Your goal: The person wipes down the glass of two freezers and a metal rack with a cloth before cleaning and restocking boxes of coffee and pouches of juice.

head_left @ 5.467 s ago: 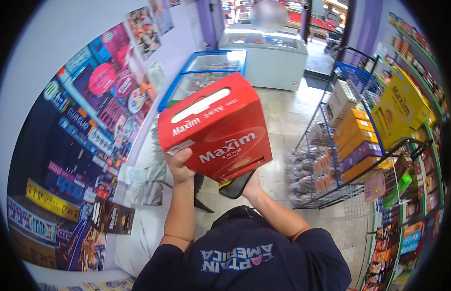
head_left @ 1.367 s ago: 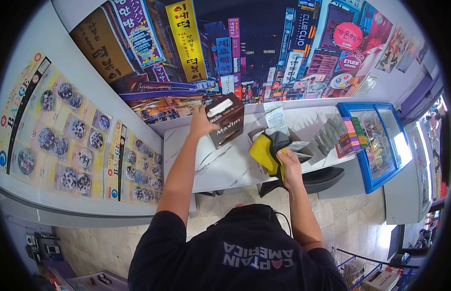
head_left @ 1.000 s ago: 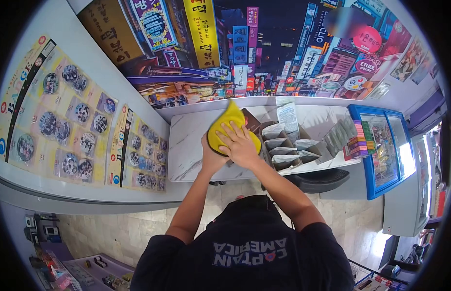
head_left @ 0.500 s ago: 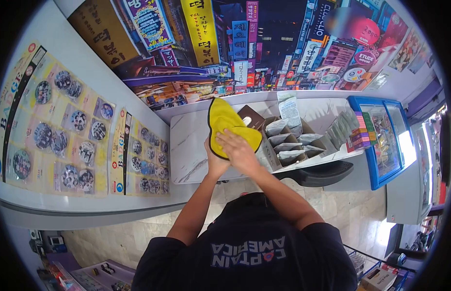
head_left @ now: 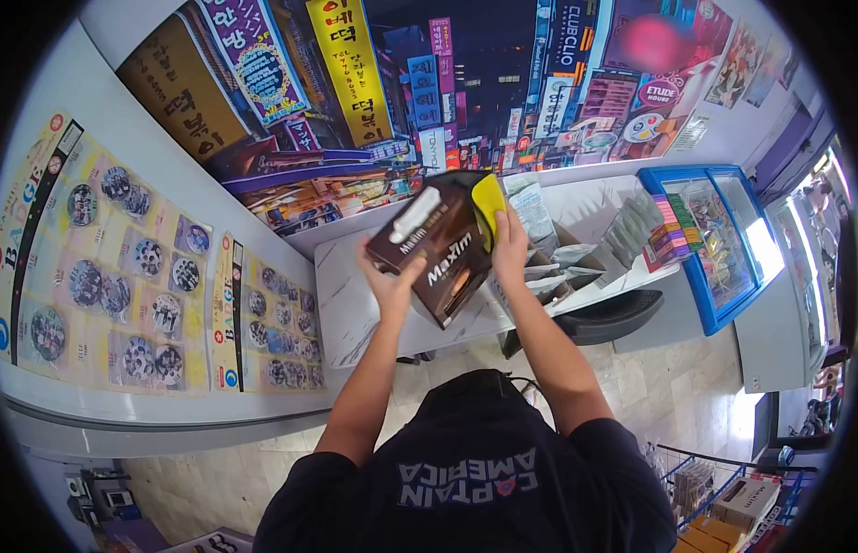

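Observation:
A brown Maxim box (head_left: 438, 244) is raised and tilted above the white marble-patterned counter (head_left: 341, 318). My left hand (head_left: 389, 278) grips its lower left side, thumb across the front face. On the other side, my right hand (head_left: 509, 247) is closed on a yellow cloth (head_left: 487, 207) with a dark edge, which lies against the box's right side. Most of the cloth is hidden behind the box and my fingers. Just right of my right hand stands a divided carton with silver-white packets (head_left: 572, 253), partly covered by my hand and forearm.
More packets (head_left: 629, 229) and small coloured boxes (head_left: 670, 232) line the counter's right end, beside a blue-framed glass-top freezer (head_left: 710, 244). Badge cards (head_left: 106, 267) cover the white surface at left. A black seat (head_left: 613, 318) sits under the counter's front edge.
The brown box has been lifted off the counter into both hands. The yellow cloth, previously spread between my two hands, is now at the box's right side in my right hand.

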Demonstrator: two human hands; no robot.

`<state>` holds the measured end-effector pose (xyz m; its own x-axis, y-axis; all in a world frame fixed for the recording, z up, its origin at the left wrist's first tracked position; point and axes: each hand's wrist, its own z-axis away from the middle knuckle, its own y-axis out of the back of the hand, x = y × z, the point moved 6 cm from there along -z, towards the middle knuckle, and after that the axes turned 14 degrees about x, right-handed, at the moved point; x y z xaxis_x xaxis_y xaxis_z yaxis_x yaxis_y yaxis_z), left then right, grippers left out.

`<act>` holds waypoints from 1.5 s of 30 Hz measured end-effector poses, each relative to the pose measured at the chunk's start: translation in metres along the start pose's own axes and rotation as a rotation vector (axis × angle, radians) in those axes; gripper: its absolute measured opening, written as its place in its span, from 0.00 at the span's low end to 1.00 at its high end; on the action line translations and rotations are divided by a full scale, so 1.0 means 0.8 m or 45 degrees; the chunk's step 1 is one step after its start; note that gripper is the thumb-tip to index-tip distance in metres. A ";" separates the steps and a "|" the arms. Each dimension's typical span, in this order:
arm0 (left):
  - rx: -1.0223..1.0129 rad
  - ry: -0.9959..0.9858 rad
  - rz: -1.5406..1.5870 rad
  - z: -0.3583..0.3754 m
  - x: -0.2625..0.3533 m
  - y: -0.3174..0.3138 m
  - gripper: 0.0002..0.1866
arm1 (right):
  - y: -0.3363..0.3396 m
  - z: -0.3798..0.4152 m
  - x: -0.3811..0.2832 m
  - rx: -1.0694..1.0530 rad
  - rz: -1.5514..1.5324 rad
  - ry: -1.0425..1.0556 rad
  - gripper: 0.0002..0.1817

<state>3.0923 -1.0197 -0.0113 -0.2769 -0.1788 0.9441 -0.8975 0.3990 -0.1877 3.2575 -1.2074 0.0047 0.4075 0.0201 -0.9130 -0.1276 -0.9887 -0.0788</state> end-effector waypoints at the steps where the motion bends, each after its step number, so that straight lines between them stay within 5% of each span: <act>1: 0.035 -0.025 0.063 -0.006 0.047 -0.008 0.52 | 0.007 0.018 -0.049 -0.091 -0.113 -0.194 0.21; 3: 0.036 0.000 0.215 -0.014 0.093 -0.027 0.51 | -0.003 0.076 -0.085 -0.275 -0.400 -0.124 0.22; 5: 0.051 -0.218 0.172 -0.018 0.123 -0.042 0.51 | -0.009 0.113 -0.117 -0.447 -0.240 0.428 0.24; 7: -0.047 -0.085 0.296 -0.003 0.155 -0.057 0.51 | -0.005 0.110 -0.142 -0.431 0.186 0.736 0.28; 12: -0.281 -0.166 0.345 0.043 0.187 -0.081 0.51 | 0.050 -0.036 -0.187 0.226 0.007 0.512 0.26; 14: -0.305 -0.201 0.451 0.048 0.205 -0.094 0.50 | 0.068 -0.066 -0.145 -0.004 -0.002 0.056 0.27; 18: -0.360 -0.209 0.605 0.022 0.215 -0.123 0.45 | 0.131 -0.055 -0.060 -0.258 -0.144 -0.398 0.32; 21: -0.612 -0.091 0.693 0.017 0.225 -0.182 0.41 | 0.199 -0.001 -0.047 -0.134 -0.287 -0.717 0.33; 26: -1.132 0.285 0.776 0.063 0.225 -0.279 0.39 | 0.278 -0.033 -0.066 0.041 -0.213 -0.314 0.34; 31: -1.488 0.493 1.026 0.172 0.240 -0.337 0.46 | 0.377 -0.066 -0.189 0.183 -0.567 -0.516 0.35; 34: -1.581 0.748 1.163 0.233 0.242 -0.380 0.43 | 0.471 -0.066 -0.115 0.375 -0.427 -0.607 0.34; 36: -1.534 0.902 1.202 0.270 0.247 -0.411 0.39 | 0.515 -0.035 -0.087 0.231 -0.718 -0.704 0.35; 40: -1.647 0.918 1.234 0.356 0.284 -0.457 0.40 | 0.587 0.040 -0.093 0.189 -1.193 -0.546 0.36; 45: -1.840 0.809 1.361 0.492 0.346 -0.474 0.44 | 0.700 0.101 -0.116 0.486 -1.444 -0.373 0.33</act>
<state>3.2206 -1.5744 0.2145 0.0077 0.7906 0.6123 0.5632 0.5025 -0.6559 3.0749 -1.7510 0.0132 0.2478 0.9201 -0.3035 -0.1097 -0.2846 -0.9524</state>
